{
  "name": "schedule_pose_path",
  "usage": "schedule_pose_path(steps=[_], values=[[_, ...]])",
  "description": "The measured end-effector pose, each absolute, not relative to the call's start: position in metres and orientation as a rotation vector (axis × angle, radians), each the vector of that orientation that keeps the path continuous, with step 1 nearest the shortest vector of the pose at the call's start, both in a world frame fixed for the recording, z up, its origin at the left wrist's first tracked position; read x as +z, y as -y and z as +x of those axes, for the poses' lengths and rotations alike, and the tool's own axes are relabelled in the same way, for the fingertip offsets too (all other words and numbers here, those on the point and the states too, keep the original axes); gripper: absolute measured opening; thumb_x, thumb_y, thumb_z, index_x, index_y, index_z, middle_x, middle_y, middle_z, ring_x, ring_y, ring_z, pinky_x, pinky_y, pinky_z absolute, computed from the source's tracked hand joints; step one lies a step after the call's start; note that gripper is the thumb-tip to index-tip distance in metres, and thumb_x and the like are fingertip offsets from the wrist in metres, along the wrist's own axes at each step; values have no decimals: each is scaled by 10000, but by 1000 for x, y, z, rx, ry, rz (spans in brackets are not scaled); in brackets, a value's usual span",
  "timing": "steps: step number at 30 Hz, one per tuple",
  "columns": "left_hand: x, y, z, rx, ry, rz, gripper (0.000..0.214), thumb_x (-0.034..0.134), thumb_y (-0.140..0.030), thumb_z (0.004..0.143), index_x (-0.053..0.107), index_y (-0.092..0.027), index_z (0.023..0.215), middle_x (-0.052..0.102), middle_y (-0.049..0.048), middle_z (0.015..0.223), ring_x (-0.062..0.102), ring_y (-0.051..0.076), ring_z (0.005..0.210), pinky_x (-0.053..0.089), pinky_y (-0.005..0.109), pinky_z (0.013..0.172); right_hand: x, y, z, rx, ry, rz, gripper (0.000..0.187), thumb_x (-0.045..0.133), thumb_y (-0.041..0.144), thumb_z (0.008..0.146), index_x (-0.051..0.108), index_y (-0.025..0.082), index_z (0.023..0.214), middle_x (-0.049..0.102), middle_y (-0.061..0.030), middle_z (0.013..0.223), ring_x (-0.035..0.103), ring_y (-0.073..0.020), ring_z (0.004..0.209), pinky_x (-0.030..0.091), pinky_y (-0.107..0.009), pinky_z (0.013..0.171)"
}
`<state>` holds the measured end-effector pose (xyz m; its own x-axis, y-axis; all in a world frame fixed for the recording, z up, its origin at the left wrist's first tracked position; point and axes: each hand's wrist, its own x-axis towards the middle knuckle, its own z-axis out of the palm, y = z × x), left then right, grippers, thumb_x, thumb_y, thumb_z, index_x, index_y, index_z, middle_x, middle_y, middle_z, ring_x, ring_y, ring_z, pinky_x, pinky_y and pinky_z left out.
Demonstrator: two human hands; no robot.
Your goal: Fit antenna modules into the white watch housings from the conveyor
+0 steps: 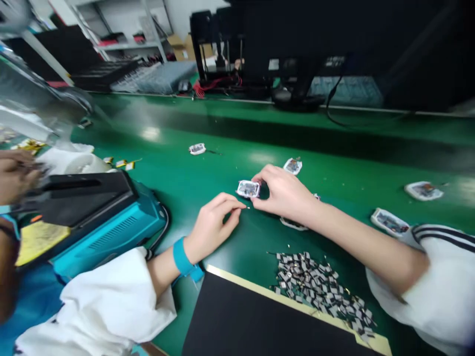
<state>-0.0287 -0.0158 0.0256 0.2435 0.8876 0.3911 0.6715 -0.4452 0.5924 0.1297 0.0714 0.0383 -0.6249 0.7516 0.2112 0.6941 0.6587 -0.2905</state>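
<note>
My right hand (282, 193) grips a small white-framed circuit board unit (248, 189) by its right end, between thumb and fingers. Just left of it and lower, my left hand (217, 222) is closed in a pinch. A tiny pale speck shows at its fingertips, too small to name. A teal wrist strap (182, 257) circles my left wrist. Behind my right hand lies a similar unit (293, 165), and another (293, 224) is partly hidden under my right forearm. Below them is a heap of small grey parts with black leads (315, 282).
More white-framed units lie on the green table (166, 163), at the back (197, 148) and right (389, 221). A teal-and-black machine (107, 227) with a yellow sponge (40, 240) stands left, beside another person's hand (17, 175). A black sheet (252, 316) covers the front edge.
</note>
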Motion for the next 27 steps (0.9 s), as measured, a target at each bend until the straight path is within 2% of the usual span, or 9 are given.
schedule_pose_path(steps=[4, 8, 13, 15, 23, 27], values=[[17, 14, -30, 1092, -1409, 2145, 166, 426, -116, 810, 577, -149, 872, 567, 43, 841, 537, 108, 781, 449, 216, 711, 42, -133, 80, 299, 2595, -1219, 298, 565, 257, 632, 580, 130, 901, 560, -86, 922, 529, -216, 882, 413, -298, 782], [13, 16, -28, 1155, -1359, 2181, 187, 393, -128, 825, 569, -140, 885, 569, 58, 850, 538, 121, 797, 461, 231, 730, 28, -177, 35, 317, 2648, -1260, 282, 596, 252, 655, 597, 133, 910, 559, -89, 927, 547, -190, 836, 433, -284, 742], [13, 21, -22, 1226, -1213, 2396, 201, 372, -116, 821, 554, -135, 905, 589, 60, 860, 538, 127, 800, 477, 238, 748, 14, -196, -15, 365, 2716, -1267, 285, 488, 327, 812, 518, 141, 1025, 535, -61, 1031, 533, -147, 891, 458, -339, 761], [14, 22, -21, 1296, -1159, 2448, 197, 383, -94, 808, 550, -126, 907, 596, 58, 856, 538, 121, 803, 478, 228, 770, 13, -196, -35, 386, 2745, -1233, 291, 453, 323, 835, 496, 145, 1061, 527, -61, 1058, 533, -147, 907, 463, -352, 767], [17, 23, -26, 1629, -1151, 2305, 167, 424, -95, 795, 556, -125, 893, 598, 62, 828, 561, 110, 793, 499, 218, 757, 20, -200, -63, 380, 2825, -1216, 289, 481, 326, 818, 515, 141, 1036, 530, -68, 1049, 534, -152, 903, 460, -347, 768], [18, 23, -23, 1669, -1185, 2169, 170, 427, -96, 792, 567, -143, 876, 600, 70, 819, 575, 125, 774, 516, 231, 711, 27, -208, -57, 322, 2794, -1140, 470, 616, 354, 691, 522, 117, 1086, 473, -129, 1131, 468, -224, 1017, 399, -331, 866]])
